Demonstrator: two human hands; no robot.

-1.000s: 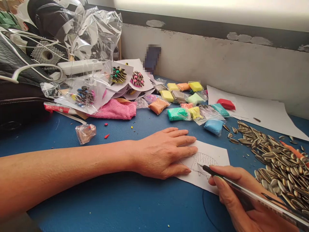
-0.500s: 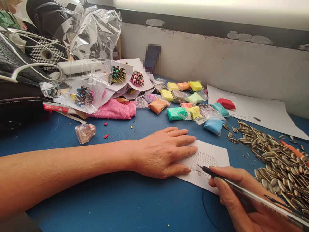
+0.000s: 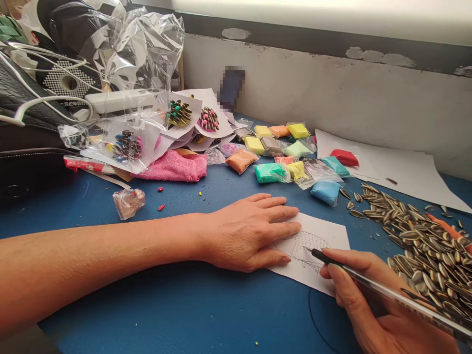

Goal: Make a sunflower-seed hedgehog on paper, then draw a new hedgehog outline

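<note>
A small sheet of white paper [image 3: 334, 233] lies on the blue tabletop, bearing a line drawing [image 3: 311, 248] of a rounded animal with short scale-like strokes on its back. My left hand [image 3: 249, 233] rests flat across the paper's left part, fingers spread, covering some of the drawing. Between the thumb and fingers of my right hand [image 3: 363, 290] is a clear-barrelled pen [image 3: 383, 295] with a black grip. Its tip is at the animal's body, though whether it touches the paper I cannot tell.
Sunflower seeds [image 3: 424, 246] are heaped at the right, beside an orange stick-like object [image 3: 448, 227]. Several wrapped clay packets [image 3: 271, 173] lie beyond my left hand. A pink cloth [image 3: 173, 167], crumpled clear wrapper [image 3: 128, 203] and seed-covered crafts [image 3: 179, 113] are at the left; white sheets [image 3: 409, 169] lie by the wall.
The pen tip has shifted slightly right and up over the drawing, with my right hand moving along. My left hand stays in place on the paper.
</note>
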